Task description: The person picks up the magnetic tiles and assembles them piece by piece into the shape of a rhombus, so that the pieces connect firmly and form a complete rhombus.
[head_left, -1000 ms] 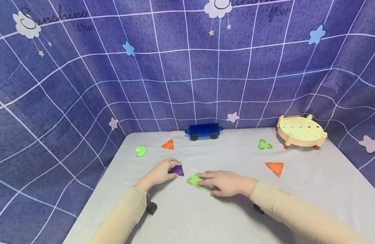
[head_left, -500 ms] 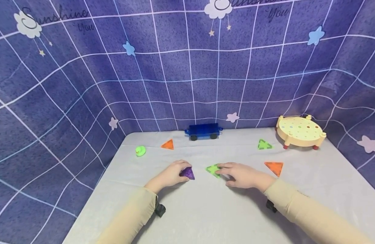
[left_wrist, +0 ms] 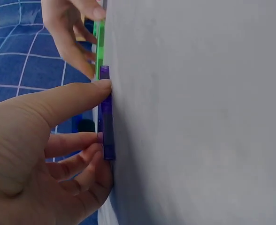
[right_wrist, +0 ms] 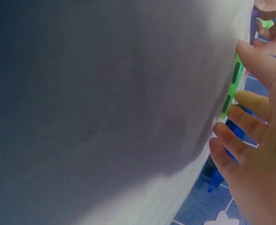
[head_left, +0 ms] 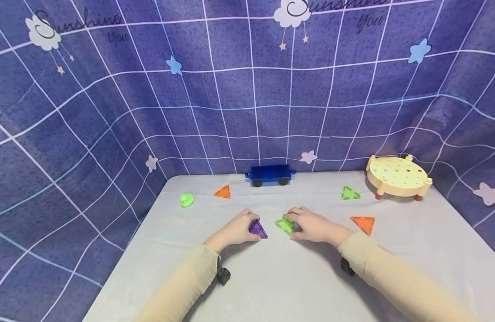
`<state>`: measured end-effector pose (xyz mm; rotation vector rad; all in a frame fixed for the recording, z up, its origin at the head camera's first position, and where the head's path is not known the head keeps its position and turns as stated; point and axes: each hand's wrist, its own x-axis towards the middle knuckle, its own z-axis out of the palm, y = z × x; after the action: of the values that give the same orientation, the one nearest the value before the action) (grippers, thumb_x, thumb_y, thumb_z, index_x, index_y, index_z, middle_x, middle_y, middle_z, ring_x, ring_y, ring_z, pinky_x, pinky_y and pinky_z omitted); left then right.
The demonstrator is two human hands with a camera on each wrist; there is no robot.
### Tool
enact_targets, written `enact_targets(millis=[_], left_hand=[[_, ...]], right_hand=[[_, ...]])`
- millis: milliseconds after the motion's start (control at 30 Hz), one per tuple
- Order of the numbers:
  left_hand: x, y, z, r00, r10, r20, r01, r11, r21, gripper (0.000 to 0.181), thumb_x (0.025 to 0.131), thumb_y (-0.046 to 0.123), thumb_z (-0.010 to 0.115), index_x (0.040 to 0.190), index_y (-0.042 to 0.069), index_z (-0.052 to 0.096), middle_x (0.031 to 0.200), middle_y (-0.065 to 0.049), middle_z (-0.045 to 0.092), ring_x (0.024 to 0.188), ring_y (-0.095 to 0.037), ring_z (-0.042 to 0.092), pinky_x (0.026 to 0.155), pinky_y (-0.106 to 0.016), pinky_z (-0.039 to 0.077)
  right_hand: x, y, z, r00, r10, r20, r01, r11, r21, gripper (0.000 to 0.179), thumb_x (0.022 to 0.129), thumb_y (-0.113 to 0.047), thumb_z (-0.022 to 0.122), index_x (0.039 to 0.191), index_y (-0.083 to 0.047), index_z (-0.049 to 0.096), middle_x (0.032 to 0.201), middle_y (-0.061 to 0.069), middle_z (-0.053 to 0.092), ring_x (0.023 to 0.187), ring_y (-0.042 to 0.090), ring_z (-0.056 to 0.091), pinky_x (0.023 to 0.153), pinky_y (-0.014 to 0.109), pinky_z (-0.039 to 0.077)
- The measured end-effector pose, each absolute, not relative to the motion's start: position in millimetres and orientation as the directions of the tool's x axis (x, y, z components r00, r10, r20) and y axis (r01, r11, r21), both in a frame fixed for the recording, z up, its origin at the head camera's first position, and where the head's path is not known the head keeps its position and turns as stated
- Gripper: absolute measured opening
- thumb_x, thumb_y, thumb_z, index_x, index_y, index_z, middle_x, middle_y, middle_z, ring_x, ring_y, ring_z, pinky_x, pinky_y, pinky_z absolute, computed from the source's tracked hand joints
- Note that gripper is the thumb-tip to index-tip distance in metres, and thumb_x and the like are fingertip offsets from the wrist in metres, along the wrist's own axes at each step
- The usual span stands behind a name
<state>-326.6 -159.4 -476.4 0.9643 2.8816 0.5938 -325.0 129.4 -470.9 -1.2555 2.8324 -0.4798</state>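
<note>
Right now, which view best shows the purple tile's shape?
The head view: from above, the purple tile shows its triangular face, though the left hand covers part. The left wrist view shows it larger but only edge-on; the right wrist view, just a purple sliver at upper right.

And along the back of the table point(head_left: 303, 286) I've got a translucent blue wagon point(head_left: 270, 173), black wheels down, a coupling at either end! Over to my left, a bright green duck point(head_left: 187, 200), and just beside it an orange triangle point(head_left: 223, 192) lying flat. Swinging right, a small green triangle point(head_left: 350, 193), with a second orange triangle point(head_left: 364, 225) nearer me. Far right corner, there's the cream stand point(head_left: 398, 173), an oval dotted top on red-tipped feet! Behind it all I see a purple-blue cloth point(head_left: 215, 120), gridded in pale lines, with stars, clouds and the word "Sunshine".
</note>
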Motion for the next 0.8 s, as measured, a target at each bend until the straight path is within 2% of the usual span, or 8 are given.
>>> enact_targets(millis=[167,400,633,800], left_hand=[[-327.3,-147.0,-475.2,-0.825,0.560,0.080,0.543,0.745,0.387,0.063,0.074,0.029,0.091,0.123,-0.002,0.066,0.109,-0.012,0.061,0.095,-0.019,0.057,0.092,-0.037,0.050],[-325.6,-131.1,-473.8,-0.849,0.523,0.075,0.507,0.767,0.393,0.062,0.071,0.029,0.092,0.119,0.002,0.064,0.104,-0.008,0.061,0.092,-0.018,0.057,0.088,-0.036,0.050],[-326.9,-123.4,-473.8,-0.872,0.486,0.064,0.471,0.795,0.382,0.063,0.070,0.029,0.093,0.120,0.004,0.063,0.099,-0.004,0.061,0.091,-0.019,0.058,0.087,-0.037,0.051],[-326.6,-122.7,-474.4,-0.868,0.490,0.080,0.479,0.784,0.395,0.064,0.072,0.027,0.091,0.124,0.002,0.064,0.102,-0.008,0.065,0.092,-0.020,0.059,0.086,-0.037,0.050]], right_hand=[[-328.7,122.5,-474.4,-0.690,-0.708,0.148,-0.718,0.646,-0.258,0.062,0.087,-0.032,0.082,0.133,0.004,0.062,0.120,0.012,0.059,0.108,0.030,0.055,0.097,0.046,0.049],[-329.2,115.7,-478.4,-0.712,-0.679,0.179,-0.700,0.665,-0.262,0.062,0.084,-0.036,0.083,0.128,0.004,0.065,0.108,0.007,0.057,0.092,0.020,0.048,0.085,0.040,0.049],[-327.1,114.8,-477.7,-0.714,-0.673,0.193,-0.698,0.661,-0.277,0.062,0.083,-0.034,0.085,0.126,0.006,0.065,0.104,0.007,0.056,0.087,0.017,0.045,0.088,0.042,0.046],[-327.1,114.2,-477.9,-0.722,-0.665,0.190,-0.689,0.668,-0.281,0.062,0.082,-0.035,0.085,0.126,0.005,0.065,0.104,0.007,0.056,0.087,0.017,0.045,0.087,0.041,0.046]])
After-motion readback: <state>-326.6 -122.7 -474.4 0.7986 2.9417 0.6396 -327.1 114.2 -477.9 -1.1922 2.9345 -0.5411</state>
